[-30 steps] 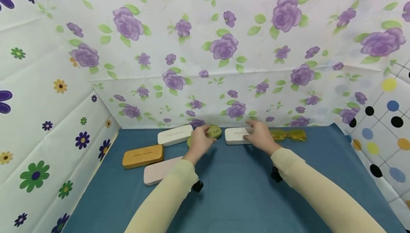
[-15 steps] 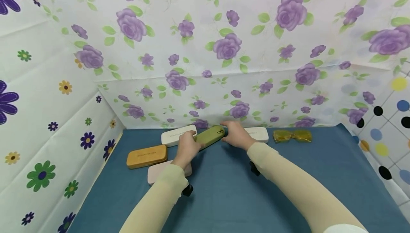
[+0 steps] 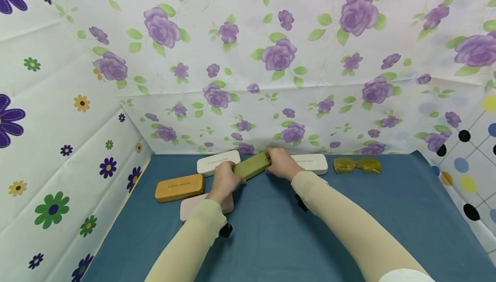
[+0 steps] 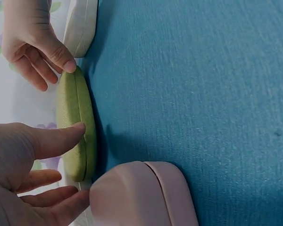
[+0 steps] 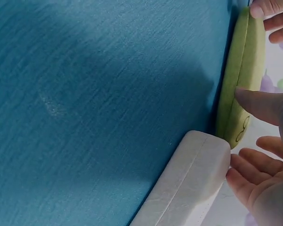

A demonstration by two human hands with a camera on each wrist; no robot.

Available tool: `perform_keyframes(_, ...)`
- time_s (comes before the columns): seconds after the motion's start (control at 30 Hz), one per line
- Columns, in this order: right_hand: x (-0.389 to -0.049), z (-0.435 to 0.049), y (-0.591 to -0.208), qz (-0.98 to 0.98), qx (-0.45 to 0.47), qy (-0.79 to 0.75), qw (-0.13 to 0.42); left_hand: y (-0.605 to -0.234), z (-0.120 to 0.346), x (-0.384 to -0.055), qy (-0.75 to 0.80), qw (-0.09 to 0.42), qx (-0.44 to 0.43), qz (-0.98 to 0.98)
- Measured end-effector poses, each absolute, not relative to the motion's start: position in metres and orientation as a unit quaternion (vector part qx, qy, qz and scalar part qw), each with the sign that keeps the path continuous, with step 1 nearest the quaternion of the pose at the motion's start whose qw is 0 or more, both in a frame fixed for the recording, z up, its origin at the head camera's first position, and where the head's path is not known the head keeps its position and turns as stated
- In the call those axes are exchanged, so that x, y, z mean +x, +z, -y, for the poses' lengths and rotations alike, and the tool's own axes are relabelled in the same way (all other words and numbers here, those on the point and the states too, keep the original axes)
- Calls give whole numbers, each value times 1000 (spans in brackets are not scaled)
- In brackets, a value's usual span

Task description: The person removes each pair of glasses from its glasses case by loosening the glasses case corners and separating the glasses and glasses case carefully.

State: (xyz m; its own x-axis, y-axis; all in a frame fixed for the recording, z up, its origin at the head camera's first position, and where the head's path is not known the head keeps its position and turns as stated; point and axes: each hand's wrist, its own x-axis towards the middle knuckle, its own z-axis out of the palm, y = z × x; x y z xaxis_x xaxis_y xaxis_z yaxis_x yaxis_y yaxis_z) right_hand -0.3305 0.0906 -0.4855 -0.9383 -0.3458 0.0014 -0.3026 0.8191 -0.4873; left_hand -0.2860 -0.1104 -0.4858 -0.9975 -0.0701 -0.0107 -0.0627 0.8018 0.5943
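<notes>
A green glasses case with a small glasses emblem lies slanted at the back of the table, between my two hands. My left hand grips its left end, the thumb on the front near the lid seam. At its other end my right hand holds on, thumb against the front and fingers behind. The case appears closed in both wrist views. Right beside my right fingers stands a white glasses case. A pink glasses case sits close to my left fingers, partly covered by my left arm in the head view.
Another white glasses case lies behind my left hand, and an orange one lies farther left. Yellow-tinted glasses rest at the back right. Flowered sheets close off the back of the blue table.
My right hand has left the right-hand white case and moved left onto the green case. My left hand has shifted to the green case's left end, uncovering its middle.
</notes>
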Motion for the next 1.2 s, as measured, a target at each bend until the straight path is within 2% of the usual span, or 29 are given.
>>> perform_keyframes(0.3, -332, -92, -494, -962, -171, -208, 36, -494, 112, -288, -338, -26, 38, 940)
perform_keyframes(0.47, -332, -93, -496, -964, -172, -202, 29, -498, 111, -288, -331, -9, 26, 943)
perform_keyframes(0.77, -333, -94, -491, -952, -172, -249, 51, -492, 108, -283, -319, 18, 33, 947)
perform_keyframes(1.0, -333, -101, -483, -935, -165, -313, 19, -483, 109, -283, -332, 48, 22, 942)
perform_keyframes(1.2, -329, -116, -473, -890, -147, -432, 6, -474, 110, -280, -358, 50, 8, 932)
